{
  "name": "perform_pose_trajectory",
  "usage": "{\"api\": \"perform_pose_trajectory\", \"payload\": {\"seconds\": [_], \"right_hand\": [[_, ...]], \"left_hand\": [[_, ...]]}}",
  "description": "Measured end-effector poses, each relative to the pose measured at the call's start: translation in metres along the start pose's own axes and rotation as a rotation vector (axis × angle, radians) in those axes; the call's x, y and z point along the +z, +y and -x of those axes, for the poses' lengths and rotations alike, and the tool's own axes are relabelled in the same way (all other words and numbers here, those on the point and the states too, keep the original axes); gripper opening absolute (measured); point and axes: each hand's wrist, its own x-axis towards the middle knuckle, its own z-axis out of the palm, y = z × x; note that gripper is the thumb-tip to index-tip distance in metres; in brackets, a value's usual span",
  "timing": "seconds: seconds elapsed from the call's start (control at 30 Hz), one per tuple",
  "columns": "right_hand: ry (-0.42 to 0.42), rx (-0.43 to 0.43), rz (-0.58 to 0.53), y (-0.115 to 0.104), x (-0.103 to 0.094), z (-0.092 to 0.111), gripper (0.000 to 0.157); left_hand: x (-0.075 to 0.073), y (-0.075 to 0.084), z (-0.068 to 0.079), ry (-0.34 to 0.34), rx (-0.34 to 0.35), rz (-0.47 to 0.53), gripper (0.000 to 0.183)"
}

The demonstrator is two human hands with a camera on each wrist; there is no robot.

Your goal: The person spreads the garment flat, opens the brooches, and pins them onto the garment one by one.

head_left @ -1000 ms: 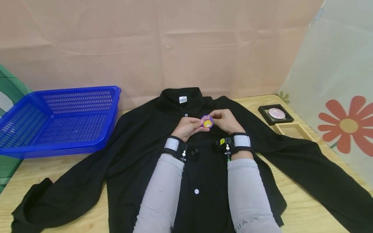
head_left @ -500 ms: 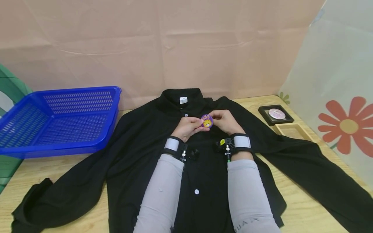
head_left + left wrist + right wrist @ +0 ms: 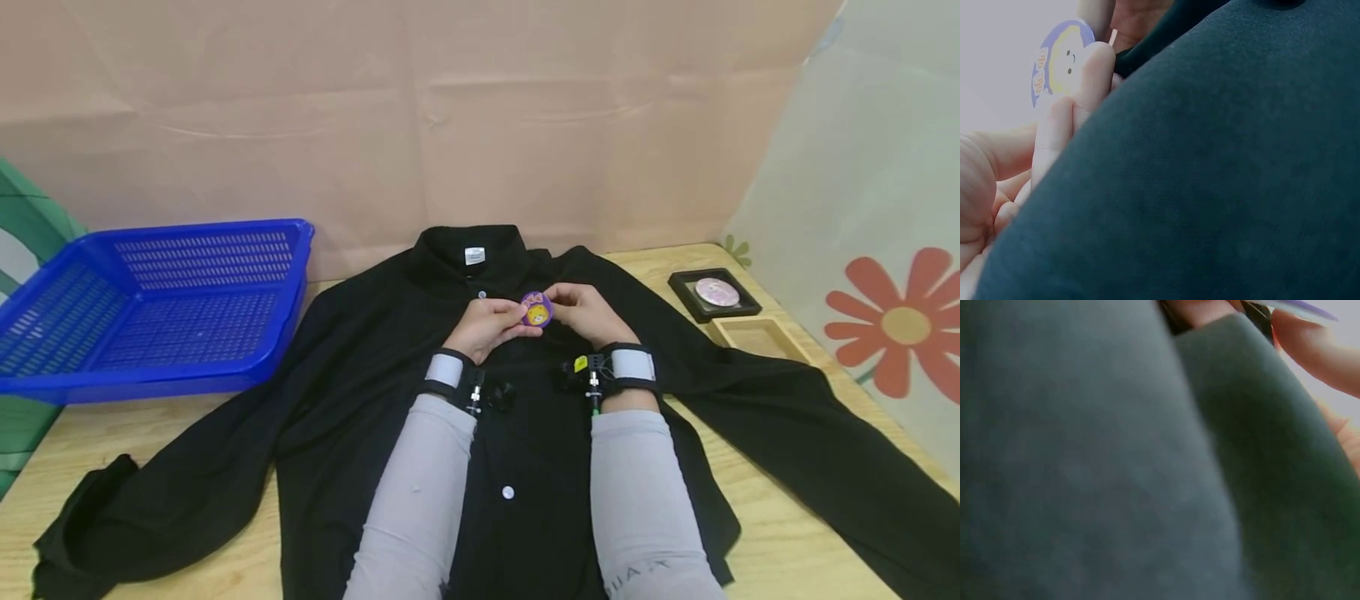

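A black long-sleeved shirt (image 3: 352, 408) lies spread on the table, collar at the far side. Over its upper front, my left hand (image 3: 487, 328) pinches a round purple pin badge (image 3: 538, 311) with a yellow cartoon face. My right hand (image 3: 591, 317) has thumb and fingers at the badge's right edge. In the left wrist view, the badge (image 3: 1069, 59) stands tilted beside a raised fold of black cloth (image 3: 1179, 156). Cloth hides most of the right wrist view, where only the badge's thin edge (image 3: 1304, 307) and some fingers show. The right fingertips' exact grip is partly hidden.
A blue plastic basket (image 3: 277, 346) stands at the left. At the right, a black square tray (image 3: 697, 312) holds a round pink badge (image 3: 717, 292), with a shallow wooden tray (image 3: 797, 353) in front, partly under the sleeve. A pink backdrop (image 3: 480, 125) rises behind the table.
The head view has shifted very slightly. Both hands keep nearly the same pose at the badge, and the shirt lies as before.
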Motion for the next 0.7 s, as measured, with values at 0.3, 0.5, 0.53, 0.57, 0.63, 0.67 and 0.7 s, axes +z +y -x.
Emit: {"api": "perform_pose_trajectory", "payload": {"seconds": [0.3, 0.5, 0.53, 0.57, 0.63, 0.67, 0.7], "right_hand": [[-0.029, 0.123, -0.102, 0.0005, -0.0041, 0.0017, 0.038], [-0.046, 0.097, -0.039, -0.0014, -0.0007, 0.0001, 0.04], [-0.051, 0.078, -0.024, -0.0021, -0.0002, 0.0, 0.036], [-0.054, 0.066, -0.008, -0.0027, 0.0002, 0.0001, 0.033], [-0.06, 0.049, 0.005, -0.0043, 0.0006, 0.0005, 0.028], [-0.063, 0.046, 0.006, -0.0047, 0.0007, 0.0005, 0.027], [-0.066, 0.043, 0.008, -0.0054, 0.0008, 0.0008, 0.027]], "left_hand": [[0.0013, -0.0007, -0.0011, 0.011, 0.007, -0.01, 0.032], [0.0025, -0.0022, -0.0023, -0.008, 0.039, -0.019, 0.031], [0.0028, -0.0023, -0.0025, -0.014, 0.045, -0.017, 0.031], [0.003, -0.0023, -0.0025, -0.018, 0.05, -0.018, 0.031], [0.0035, -0.0022, -0.0026, -0.02, 0.055, -0.023, 0.03], [0.0037, -0.0021, -0.0024, -0.02, 0.055, -0.028, 0.029], [0.0039, -0.0021, -0.0025, -0.019, 0.054, -0.034, 0.029]]}}
